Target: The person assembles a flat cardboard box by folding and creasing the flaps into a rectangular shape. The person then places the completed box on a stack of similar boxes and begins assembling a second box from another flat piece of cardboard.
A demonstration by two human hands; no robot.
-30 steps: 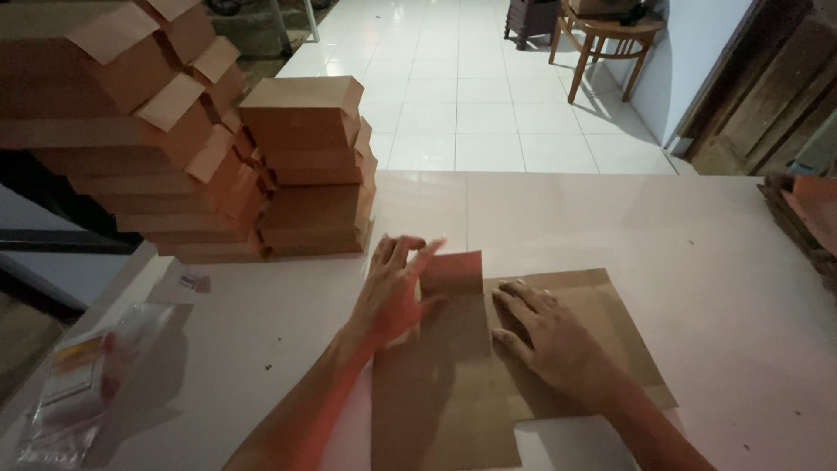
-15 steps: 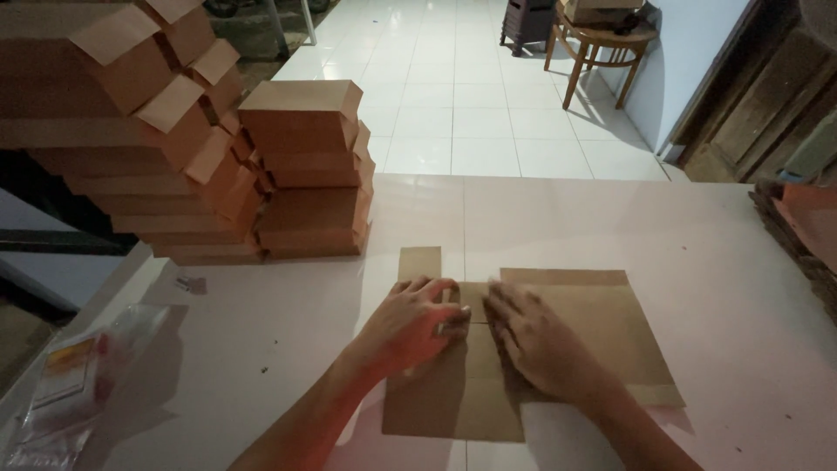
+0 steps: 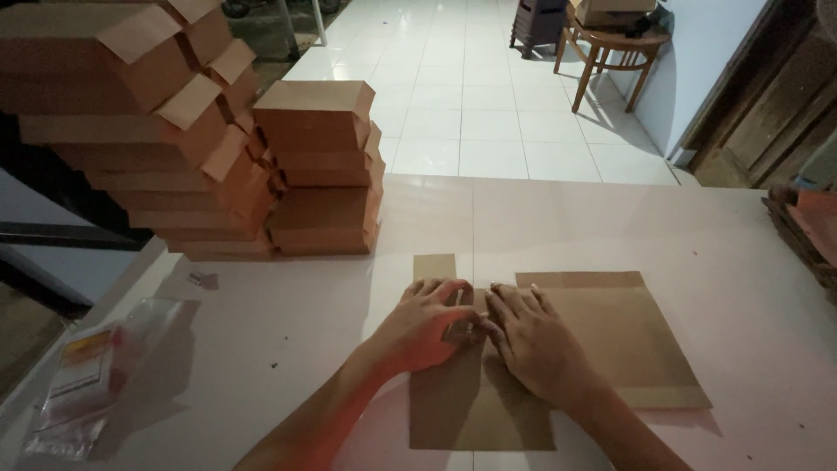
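A flat brown cardboard sheet (image 3: 610,336) lies on the white table (image 3: 610,227) in front of me, with a narrow flap sticking out at its far left. My left hand (image 3: 427,324) and my right hand (image 3: 532,342) press down side by side on the sheet near its middle, fingertips meeting along a fold line. Both hands lie flat on the cardboard with the fingers curled slightly; neither lifts it.
Stacks of folded brown cardboard boxes (image 3: 323,166) stand at the table's back left, with a taller pile (image 3: 131,131) beside them. A clear plastic bag (image 3: 96,371) lies at the left edge. A wooden stool (image 3: 615,48) stands on the tiled floor beyond. More cardboard (image 3: 811,227) sits at the right edge.
My left hand folded the raised left panel down flat onto the sheet. Both hands then slid together toward the middle fold.
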